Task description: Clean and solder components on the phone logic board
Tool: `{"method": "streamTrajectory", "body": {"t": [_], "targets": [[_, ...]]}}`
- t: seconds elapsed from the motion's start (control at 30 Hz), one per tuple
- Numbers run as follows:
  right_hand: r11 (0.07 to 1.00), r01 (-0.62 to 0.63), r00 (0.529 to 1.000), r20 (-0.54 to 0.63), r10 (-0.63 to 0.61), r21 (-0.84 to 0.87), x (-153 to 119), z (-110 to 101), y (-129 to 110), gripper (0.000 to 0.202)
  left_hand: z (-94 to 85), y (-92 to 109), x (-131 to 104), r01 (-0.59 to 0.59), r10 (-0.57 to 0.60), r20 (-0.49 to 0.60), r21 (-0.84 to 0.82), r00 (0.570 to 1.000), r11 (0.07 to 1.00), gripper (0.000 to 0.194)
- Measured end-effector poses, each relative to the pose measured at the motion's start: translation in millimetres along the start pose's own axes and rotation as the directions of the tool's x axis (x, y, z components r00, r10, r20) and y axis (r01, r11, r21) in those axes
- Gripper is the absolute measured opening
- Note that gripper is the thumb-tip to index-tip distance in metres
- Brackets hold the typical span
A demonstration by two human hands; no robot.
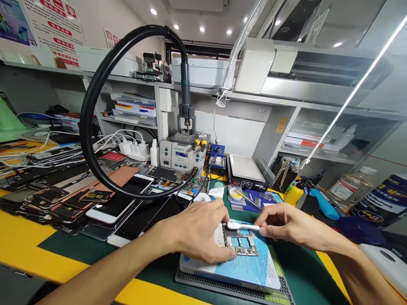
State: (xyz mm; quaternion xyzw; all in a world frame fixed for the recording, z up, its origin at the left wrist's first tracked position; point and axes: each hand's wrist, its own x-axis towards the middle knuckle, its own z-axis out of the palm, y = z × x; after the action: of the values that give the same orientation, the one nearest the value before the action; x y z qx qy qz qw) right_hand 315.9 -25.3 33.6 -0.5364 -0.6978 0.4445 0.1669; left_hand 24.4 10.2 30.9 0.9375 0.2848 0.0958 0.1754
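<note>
**Two hands, one board, one white tool**

At the far left of the table, dark phone parts lie in stacks too jumbled to count, with one white phone on their right-hand side. Above, one shelf holds a pile of clear trays with papers in them; their number cannot be made out. Next come a white bottle, contents hidden, and one station, with one black hose looping in front.

At centre, the left hand spans the left side of the one board, thumb at its lower edge, fingertips at its upper edge, holding it. The board lies on a flat blue-and-white box, itself on a mat. The right hand pinches one white tool, its head over the board's upper part.

Farther right, one black holder contains several upright tools, uncounted. Then come one yellow bottle, one see-through bottle with a white cap, fill level unclear, and one dark can.
</note>
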Motion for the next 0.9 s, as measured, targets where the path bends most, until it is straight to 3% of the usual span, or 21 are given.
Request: {"method": "streamTrajectory", "body": {"t": [0.9], "targets": [[1.000,-0.021,0.999,0.032,0.022,-0.019,-4.8,-1.2,-4.4,0.039,-1.8,1.9,-0.2,0.008,-0.008,0.008,0.007,1.000,1.000,0.053]]}}
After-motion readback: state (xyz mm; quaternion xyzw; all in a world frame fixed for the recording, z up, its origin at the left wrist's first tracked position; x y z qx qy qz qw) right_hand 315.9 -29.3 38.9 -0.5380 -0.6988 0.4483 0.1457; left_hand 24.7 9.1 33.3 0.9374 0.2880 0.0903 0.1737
